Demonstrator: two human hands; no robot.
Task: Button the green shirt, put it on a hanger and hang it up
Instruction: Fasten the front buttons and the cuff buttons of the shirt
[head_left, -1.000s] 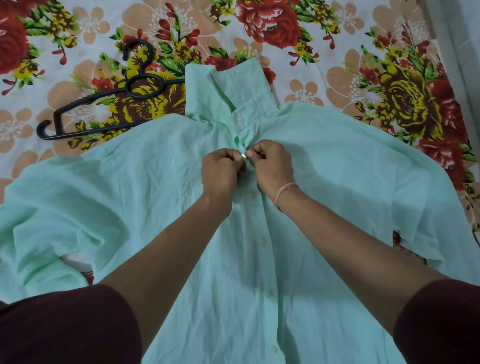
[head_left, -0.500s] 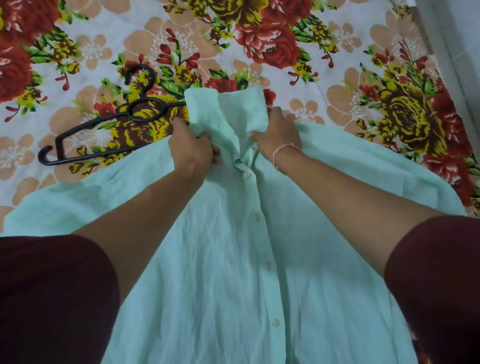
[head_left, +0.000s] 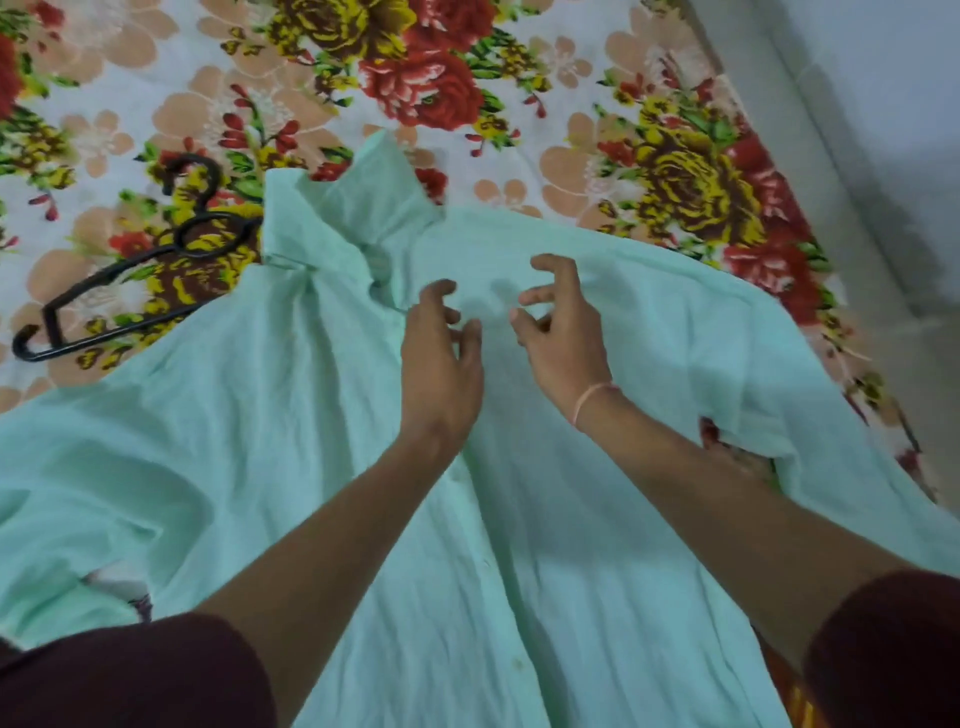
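While both hands hover just above the chest of the green shirt (head_left: 311, 441), we judge the buttoning near done. The front panels lie closed down the centre of the frame. The top button by the collar (head_left: 353, 208) is too blurred to confirm.

Left hand (head_left: 441, 358) and right hand (head_left: 561, 332): fingers spread, loosely curled, gripping nothing.

The shirt lies flat on the floral bedsheet (head_left: 156, 78). The black hanger (head_left: 130, 291) lies at left of frame, one end meeting the shirt's shoulder.

Left to do: hanger in, then hang.
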